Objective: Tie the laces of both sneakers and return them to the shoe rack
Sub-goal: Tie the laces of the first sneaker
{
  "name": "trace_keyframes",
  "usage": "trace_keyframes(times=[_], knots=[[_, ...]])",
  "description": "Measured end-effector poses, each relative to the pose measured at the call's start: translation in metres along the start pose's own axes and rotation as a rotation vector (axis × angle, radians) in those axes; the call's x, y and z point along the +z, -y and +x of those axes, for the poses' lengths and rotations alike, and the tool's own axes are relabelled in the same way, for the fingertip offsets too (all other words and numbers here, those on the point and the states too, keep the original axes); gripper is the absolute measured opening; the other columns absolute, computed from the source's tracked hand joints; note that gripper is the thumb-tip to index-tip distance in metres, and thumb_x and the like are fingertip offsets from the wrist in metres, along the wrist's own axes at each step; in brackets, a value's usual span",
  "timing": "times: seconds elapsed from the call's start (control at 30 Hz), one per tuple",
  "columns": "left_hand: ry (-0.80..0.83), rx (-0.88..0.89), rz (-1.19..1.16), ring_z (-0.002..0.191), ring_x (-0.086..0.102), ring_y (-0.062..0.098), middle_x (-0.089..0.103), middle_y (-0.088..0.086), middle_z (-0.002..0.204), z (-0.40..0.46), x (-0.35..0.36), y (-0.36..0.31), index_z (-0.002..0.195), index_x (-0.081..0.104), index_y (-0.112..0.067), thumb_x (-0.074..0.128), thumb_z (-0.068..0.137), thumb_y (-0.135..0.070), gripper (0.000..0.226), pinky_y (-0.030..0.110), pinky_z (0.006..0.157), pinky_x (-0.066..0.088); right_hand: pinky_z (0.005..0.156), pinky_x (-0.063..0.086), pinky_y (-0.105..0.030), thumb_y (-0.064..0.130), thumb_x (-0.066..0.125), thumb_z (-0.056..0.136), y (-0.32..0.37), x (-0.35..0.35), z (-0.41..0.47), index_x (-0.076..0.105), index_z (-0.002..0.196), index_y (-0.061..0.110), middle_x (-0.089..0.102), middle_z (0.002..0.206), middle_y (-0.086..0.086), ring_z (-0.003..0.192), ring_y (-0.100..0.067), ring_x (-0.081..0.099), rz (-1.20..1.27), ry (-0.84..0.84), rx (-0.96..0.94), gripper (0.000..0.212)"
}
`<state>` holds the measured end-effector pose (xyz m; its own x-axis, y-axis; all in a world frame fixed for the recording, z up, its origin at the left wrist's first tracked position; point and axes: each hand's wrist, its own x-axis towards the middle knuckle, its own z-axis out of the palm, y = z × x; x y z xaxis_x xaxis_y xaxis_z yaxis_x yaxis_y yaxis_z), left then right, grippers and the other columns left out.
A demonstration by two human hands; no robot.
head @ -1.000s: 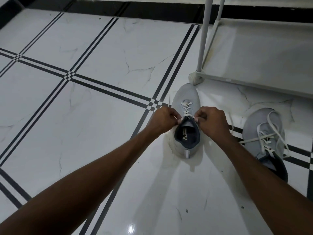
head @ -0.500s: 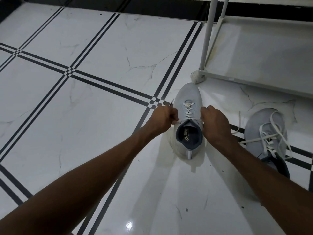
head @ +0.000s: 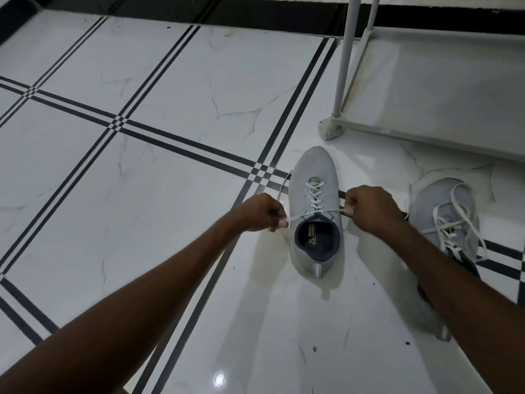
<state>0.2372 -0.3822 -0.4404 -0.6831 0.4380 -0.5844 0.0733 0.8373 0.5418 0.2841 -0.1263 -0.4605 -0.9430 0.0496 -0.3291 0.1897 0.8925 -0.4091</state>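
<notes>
The grey sneaker [head: 314,211] sits flat on the white tile floor [head: 170,137] with its heel toward the person and its toe pointing at the shoe rack [head: 426,81]. That makes sense, since the opening faces up and both lace ends come out sideways where the hands can get at them.

The left hand [head: 260,213] is curled closed, pinching one end of the lace [head: 315,212] between thumb and fingers just left of the shoe's collar, and the loose tail runs up past the knuckles. The right hand [head: 369,209] is also fisted, gripping the other end just right of the collar. The lace runs taut and straight across the top eyelets between them, so it looks like the person is pulling outward to snug the first crossover before making the bow. Pulling evenly from both sides probably keeps the shoe from twisting on that glossy floor.

The second sneaker [head: 446,220] lies off to the right, partly behind the right forearm, with its laces loose and sprawled over the top, so that one isn't tied yet. The rack stands just beyond both shoes, its bottom shelf looking bare in the part that shows, and its foot is near the first shoe's toe, so putting them back should be a short reach.
</notes>
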Motion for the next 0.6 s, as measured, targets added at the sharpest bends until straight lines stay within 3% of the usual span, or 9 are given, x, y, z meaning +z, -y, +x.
trace_keyframes(times=[0.07,0.17,0.27,0.37,0.43,0.53,0.6], knots=[[0.115,-0.002,-0.251,0.078,0.066,0.013,0.072,0.008,0.083,-0.009,-0.015,0.009,0.087,0.072,-0.01,0.069,0.091,-0.015,0.007,0.028,0.084,0.055,0.059,0.041,-0.025,0.011,0.076,0.077,-0.004,-0.02,0.005,0.068,0.062,0.024,0.073,0.075,-0.003,0.075,-0.025,0.067,0.13,0.18,0.04,0.022],[0.17,0.035,-0.544,0.1,0.067,0.023,0.073,0.009,0.096,-0.019,-0.038,0.016,0.083,0.073,-0.016,0.066,0.092,-0.011,0.013,0.041,0.102,0.05,0.064,0.042,-0.028,0.006,0.071,0.084,-0.001,-0.046,-0.004,0.076,0.075,0.011,0.071,0.073,-0.005,0.069,-0.018,0.055,0.463,0.405,0.051,0.012],[0.18,0.084,-0.788,0.114,0.064,0.027,0.072,0.011,0.107,-0.018,-0.047,0.007,0.082,0.071,-0.017,0.063,0.093,-0.014,0.014,0.04,0.108,0.046,0.072,0.04,-0.029,0.009,0.068,0.088,0.005,-0.054,-0.013,0.074,0.084,0.005,0.067,0.084,-0.014,0.077,-0.018,0.051,0.767,0.398,-0.013,0.008],[0.185,0.139,-0.947,0.123,0.061,0.024,0.069,0.011,0.124,-0.005,-0.041,-0.013,0.09,0.065,-0.012,0.053,0.1,-0.014,0.016,0.037,0.111,0.044,0.074,0.037,-0.04,0.016,0.07,0.089,0.013,-0.043,-0.014,0.075,0.088,0.006,0.06,0.092,-0.036,0.078,-0.027,0.044,0.952,0.343,-0.075,0.012],[0.18,0.159,-1.01,0.116,0.065,0.021,0.072,0.006,0.116,0.006,-0.031,-0.028,0.088,0.064,-0.014,0.05,0.101,-0.016,0.019,0.037,0.108,0.045,0.069,0.038,-0.041,0.02,0.07,0.088,0.02,-0.033,-0.012,0.075,0.085,0.011,0.062,0.092,-0.035,0.072,-0.027,0.046,1.048,0.244,-0.053,0.011],[0.059,0.107,-1.071,0.085,0.067,0.012,0.072,-0.002,0.088,0.019,-0.013,-0.046,0.091,0.065,-0.016,0.056,0.1,-0.023,0.015,0.029,0.084,0.051,0.055,0.04,-0.029,0.021,0.071,0.088,0.029,-0.02,-0.008,0.075,0.085,0.011,0.067,0.081,-0.024,0.058,-0.017,0.048,1.12,0.069,0.007,0.011],[-0.039,0.057,-1.096,0.074,0.065,0.011,0.067,-0.003,0.075,0.026,0.0,-0.054,0.096,0.066,-0.013,0.061,0.097,-0.029,0.016,0.025,0.071,0.053,0.048,0.039,-0.023,0.021,0.073,0.087,0.035,-0.014,-0.005,0.075,0.085,0.011,0.067,0.062,-0.009,0.048,-0.013,0.046,1.101,-0.029,0.051,0.01]])
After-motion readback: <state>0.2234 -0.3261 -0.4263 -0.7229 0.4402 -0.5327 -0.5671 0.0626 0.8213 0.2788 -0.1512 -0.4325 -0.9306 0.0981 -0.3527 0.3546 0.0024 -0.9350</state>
